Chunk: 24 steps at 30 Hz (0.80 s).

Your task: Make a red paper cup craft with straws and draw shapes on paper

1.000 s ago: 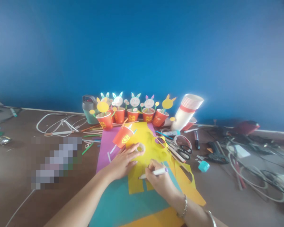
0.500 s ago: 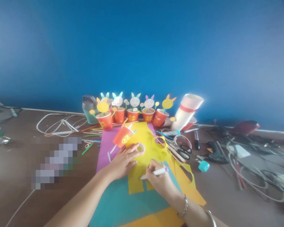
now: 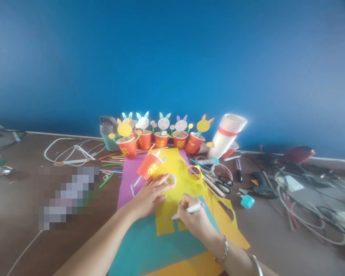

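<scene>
My left hand point(image 3: 152, 196) lies flat with fingers stretched over the yellow paper point(image 3: 165, 226), its fingertips at a small roll of clear tape point(image 3: 170, 179). In my right hand point(image 3: 191, 214) is a white marker point(image 3: 195, 208) with a purple end, its tip low over the yellow paper. Beneath are teal paper point(image 3: 143, 245), purple paper point(image 3: 128, 174) and orange paper point(image 3: 189, 266). Just beyond my left hand a red paper cup point(image 3: 148, 165) lies tilted, with paper strips and sticks at its rim.
Behind stand several red cups point(image 3: 161, 142) with paper rabbit heads, and a leaning stack of white cups point(image 3: 227, 136). A bottle point(image 3: 109, 134) is at the back left. On the right are scissors point(image 3: 225, 184), a glue gun point(image 3: 261, 188), a teal cube point(image 3: 247, 201) and tangled cables point(image 3: 304, 226).
The marker and my right hand have shifted very slightly. My left hand stays in place on the paper and tape.
</scene>
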Tool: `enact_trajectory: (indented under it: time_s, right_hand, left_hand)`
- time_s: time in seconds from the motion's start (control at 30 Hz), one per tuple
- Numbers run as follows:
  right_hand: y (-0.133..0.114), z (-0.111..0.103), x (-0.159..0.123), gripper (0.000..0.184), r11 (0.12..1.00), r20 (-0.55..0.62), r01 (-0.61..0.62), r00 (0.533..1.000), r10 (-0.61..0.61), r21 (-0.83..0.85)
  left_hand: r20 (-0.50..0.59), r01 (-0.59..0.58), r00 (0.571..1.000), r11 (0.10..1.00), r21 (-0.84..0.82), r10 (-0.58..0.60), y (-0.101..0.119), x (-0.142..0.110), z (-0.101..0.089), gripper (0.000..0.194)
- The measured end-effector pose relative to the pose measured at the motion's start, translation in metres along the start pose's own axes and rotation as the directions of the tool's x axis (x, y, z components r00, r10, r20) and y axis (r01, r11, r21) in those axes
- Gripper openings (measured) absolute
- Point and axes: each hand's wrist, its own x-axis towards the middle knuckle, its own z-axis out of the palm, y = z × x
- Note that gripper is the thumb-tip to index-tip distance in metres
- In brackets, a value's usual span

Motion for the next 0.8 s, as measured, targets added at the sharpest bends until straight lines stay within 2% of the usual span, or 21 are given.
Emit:
enact_trajectory:
  time_s: [0.37,0.67,0.8]
  right_hand:
    - [0.0005,-0.0016,-0.0008,0.019,0.999,0.030,-0.006,1.000,0.004,0.051]
    - [0.0043,0.0010,-0.0016,0.017,0.989,0.070,-0.067,0.996,0.058,0.131]
    - [0.0033,0.0001,-0.0014,0.016,0.992,0.063,-0.051,0.997,0.044,0.114]
  left_hand:
    - [0.014,0.015,1.000,1.000,0.000,-0.015,0.0009,0.0001,-0.0007,0.048]
    - [0.009,0.011,1.000,1.000,0.008,-0.011,-0.0019,0.0006,0.0019,0.046]
    - [0.009,0.007,1.000,1.000,0.014,-0.007,-0.0018,0.0005,0.0020,0.046]
